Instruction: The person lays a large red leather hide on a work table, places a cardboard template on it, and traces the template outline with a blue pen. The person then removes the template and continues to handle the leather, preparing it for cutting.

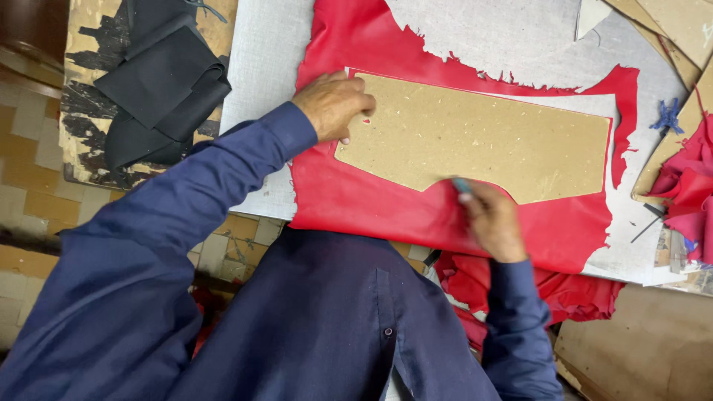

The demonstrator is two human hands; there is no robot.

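A tan cardboard pattern (475, 137) lies flat on a sheet of red leather (356, 200) spread over a grey work board (267, 67). My left hand (332, 104) presses down on the pattern's left end, fingers spread on its corner. My right hand (492, 221) is closed around a small blue-tipped cutting tool (461, 185), whose tip touches the pattern's lower edge at the curved notch. Both arms are in dark blue sleeves.
Folded black material (160, 89) sits on a worn board at the left. Red leather scraps (687, 189) pile at the right edge and hang below the board (564, 293). More cardboard pieces (668, 22) lie at the top right. Tiled floor (30, 163) shows at the left.
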